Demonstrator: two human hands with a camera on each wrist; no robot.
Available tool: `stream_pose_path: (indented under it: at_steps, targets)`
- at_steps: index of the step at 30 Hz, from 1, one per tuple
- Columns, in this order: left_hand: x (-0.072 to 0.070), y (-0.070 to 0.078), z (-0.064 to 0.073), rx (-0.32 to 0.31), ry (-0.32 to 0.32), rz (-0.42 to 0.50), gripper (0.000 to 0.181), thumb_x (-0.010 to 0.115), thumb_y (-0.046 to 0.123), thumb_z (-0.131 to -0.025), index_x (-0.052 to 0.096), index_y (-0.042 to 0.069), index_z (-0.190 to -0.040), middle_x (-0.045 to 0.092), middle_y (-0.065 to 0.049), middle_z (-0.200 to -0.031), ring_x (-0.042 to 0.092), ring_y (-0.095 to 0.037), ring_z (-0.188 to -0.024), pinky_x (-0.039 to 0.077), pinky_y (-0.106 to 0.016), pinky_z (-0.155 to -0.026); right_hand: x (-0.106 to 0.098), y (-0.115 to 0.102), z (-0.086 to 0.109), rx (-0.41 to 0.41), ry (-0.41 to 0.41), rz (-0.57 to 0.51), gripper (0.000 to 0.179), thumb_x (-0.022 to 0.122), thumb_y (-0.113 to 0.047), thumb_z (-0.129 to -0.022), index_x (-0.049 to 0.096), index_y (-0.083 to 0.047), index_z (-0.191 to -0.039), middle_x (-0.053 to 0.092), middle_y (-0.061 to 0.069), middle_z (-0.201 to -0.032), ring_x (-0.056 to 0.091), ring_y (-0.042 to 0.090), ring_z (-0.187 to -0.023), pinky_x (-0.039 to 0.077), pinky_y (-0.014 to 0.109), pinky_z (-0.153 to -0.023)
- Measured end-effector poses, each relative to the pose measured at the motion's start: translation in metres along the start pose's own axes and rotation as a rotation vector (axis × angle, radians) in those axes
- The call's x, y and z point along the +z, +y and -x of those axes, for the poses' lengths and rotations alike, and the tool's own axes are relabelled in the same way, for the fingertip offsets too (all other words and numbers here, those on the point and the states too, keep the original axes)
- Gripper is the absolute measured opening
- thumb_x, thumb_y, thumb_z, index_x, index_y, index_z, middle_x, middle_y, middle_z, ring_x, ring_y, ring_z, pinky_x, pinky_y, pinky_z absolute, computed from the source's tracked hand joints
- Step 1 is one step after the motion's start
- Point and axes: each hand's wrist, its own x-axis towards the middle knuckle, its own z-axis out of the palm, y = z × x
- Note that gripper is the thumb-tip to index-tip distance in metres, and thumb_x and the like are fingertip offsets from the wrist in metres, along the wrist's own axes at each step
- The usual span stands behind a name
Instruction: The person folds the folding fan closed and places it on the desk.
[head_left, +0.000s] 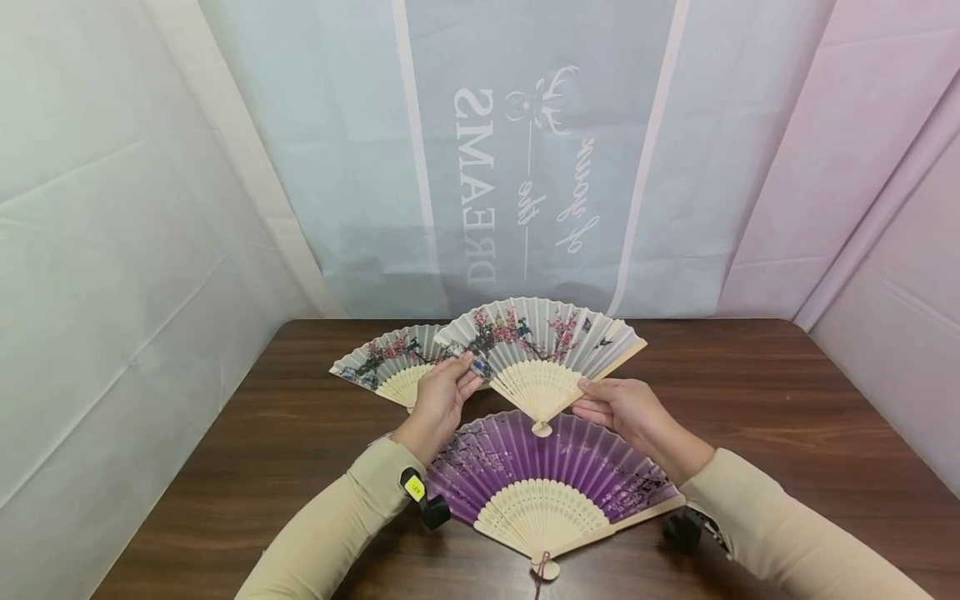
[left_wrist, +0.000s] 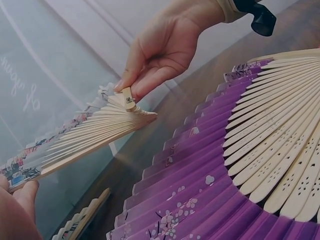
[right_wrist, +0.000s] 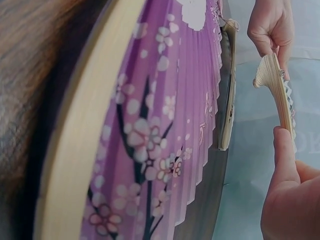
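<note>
A spread white folding fan (head_left: 536, 379) with pink blossoms and small birds is held up between both hands, its pivot end toward the person. My left hand (head_left: 442, 400) pinches its left edge, thumb on top. Along the right edge, near the ribs, my right hand (head_left: 626, 410) grips it between thumb and fingers. Below them a purple folding fan (head_left: 517, 446) with blossom print lies spread on the table, pale pierced ribs and a tasselled pivot toward the person. Another floral white fan (head_left: 386, 354) sits spread behind the left hand, partly covered by the held fan.
The dark wooden table (head_left: 787, 433) carries the fans. A pale blue-grey cloth backdrop (head_left: 352, 167) with mirrored lettering hangs behind it, and white cloth walls (head_left: 112, 250) stand at the sides. A dark strapped device (head_left: 431, 504) is on the left wrist.
</note>
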Motion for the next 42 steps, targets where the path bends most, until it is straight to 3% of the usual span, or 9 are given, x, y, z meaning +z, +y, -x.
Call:
stream_pose_path:
  at_steps: [8,22,35,42]
  targets:
    - [-0.0017,-0.0004,-0.0002,-0.001,-0.035,-0.021,0.065,0.049,0.005,-0.103,0.011,-0.012,-0.153,0.037,-0.027,-0.154,0.030,-0.044,-0.146,0.042,-0.041,-0.114,0.0004,0.0007,-0.0012,0.007,-0.012,-0.005,0.033,0.051,-0.006,-0.103,0.044,0.017,-0.125,0.075,0.001,-0.080,0.074,0.010,-0.079,0.063,0.023,-0.081]
    - [-0.0016,-0.0011,-0.0007,-0.001,-0.041,-0.046,0.064,0.049,0.004,-0.103,0.012,-0.013,-0.153,0.039,-0.027,-0.154,0.033,-0.043,-0.145,0.043,-0.041,-0.113,0.0012,0.0007,-0.0046,0.011,-0.016,-0.002,0.032,0.051,-0.004,-0.102,0.044,0.017,-0.125,0.074,0.001,-0.079,0.074,0.009,-0.077,0.063,0.022,-0.081]
    - [0.0001,-0.0025,-0.0016,-0.002,-0.030,-0.073,0.062,0.050,0.004,-0.103,0.016,-0.013,-0.152,0.042,-0.027,-0.151,0.038,-0.041,-0.141,0.046,-0.039,-0.109,0.0019,0.0014,-0.0062,0.023,-0.022,0.029,0.047,0.053,-0.007,-0.102,0.036,0.023,-0.135,0.075,0.001,-0.081,0.074,0.009,-0.078,0.063,0.023,-0.081]
    - [-0.0008,-0.0033,-0.0039,-0.005,-0.035,-0.082,0.060,0.048,0.003,-0.103,0.016,-0.012,-0.153,0.041,-0.027,-0.151,0.039,-0.042,-0.141,0.045,-0.041,-0.111,0.0026,0.0011,-0.0065,0.022,-0.022,0.036,0.046,0.053,-0.006,-0.102,0.037,0.023,-0.133,0.074,0.001,-0.080,0.073,0.009,-0.077,0.063,0.023,-0.081]
